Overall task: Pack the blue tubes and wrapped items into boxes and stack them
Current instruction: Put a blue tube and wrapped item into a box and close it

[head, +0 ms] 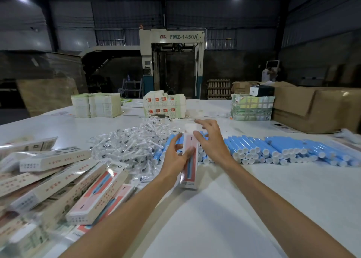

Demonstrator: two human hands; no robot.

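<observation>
**1. Box in work.** A long pink-and-white box (189,161) is located at centre of view, over the white table (234,209), long axis pointing away from the person. Whether its near end rests on the table cannot be told.

**2. Hands.**
- The box is gripped at approx. mid-length by the left hand (174,158): the thumb is laid across the top face and the fingers are wrapped along the left side.
- The right hand (213,142) is positioned at the far end of the box, fingers spread and slightly bent; nothing is pinched or enclosed.
- A pale flap (192,127) is seen at that end, blurred. Contact btw. right hand and flap cannot be confirmed.

**3. Stock.**
- Blue tubes (273,150) are laid in a long bank just behind the box, extending to the right, white caps facing the person.
- Wrapped items (132,146), in clear film, are heaped to the left of the tubes, touching the bank's left end.
- A box pile (58,185) of the same box type is found at the left edge, loosely overlapped at mixed angles, not squared up.

**4. Far side of table.** Three stacks of flat cartons (97,105) are set along the far edge, w/ brown cardboard cases (312,109) at far right. A machine (172,62) marked FMZ-1450A is seen beyond the table.
</observation>
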